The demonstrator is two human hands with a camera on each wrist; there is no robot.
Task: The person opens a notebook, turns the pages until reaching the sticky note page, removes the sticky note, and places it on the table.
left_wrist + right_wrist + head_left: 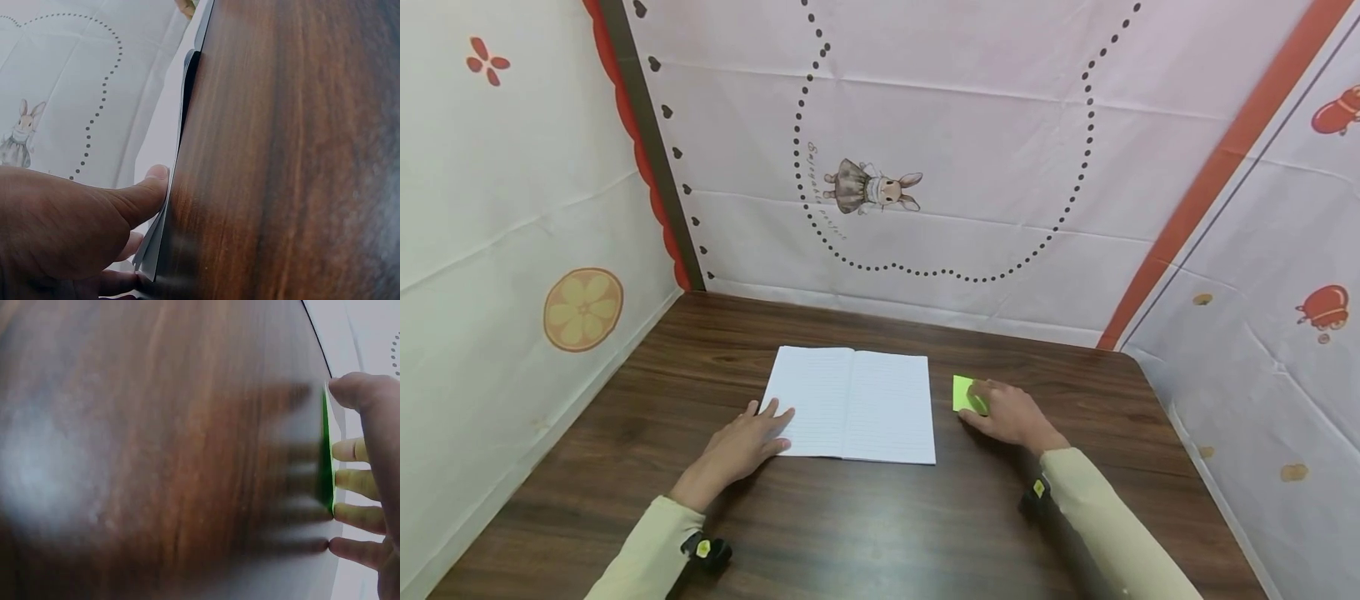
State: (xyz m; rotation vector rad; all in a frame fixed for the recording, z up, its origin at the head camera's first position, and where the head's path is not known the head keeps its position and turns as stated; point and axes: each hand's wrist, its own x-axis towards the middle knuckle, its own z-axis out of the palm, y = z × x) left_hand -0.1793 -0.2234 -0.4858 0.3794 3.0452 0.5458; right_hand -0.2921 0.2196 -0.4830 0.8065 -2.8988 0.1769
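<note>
An open notebook (887, 408) with white lined pages lies on the dark wooden table. My left hand (747, 443) rests with spread fingers on the near left corner of its left page. In the left wrist view, the thumb (150, 190) lies along the page edge, where the sheets bow up slightly from the table. To the right of the notebook is a bright green sticky note (962, 393). My right hand (1009, 412) covers its right part. In the right wrist view, extended fingertips touch the green note (327, 456), with the thumb (350, 387) at one corner.
The brown tabletop (880, 533) surrounds the notebook on all sides. Printed cloth walls (955, 150) enclose it at the back, left and right. Black wrist cameras (707, 550) sit on both wrists beside the pale sleeves (1112, 525).
</note>
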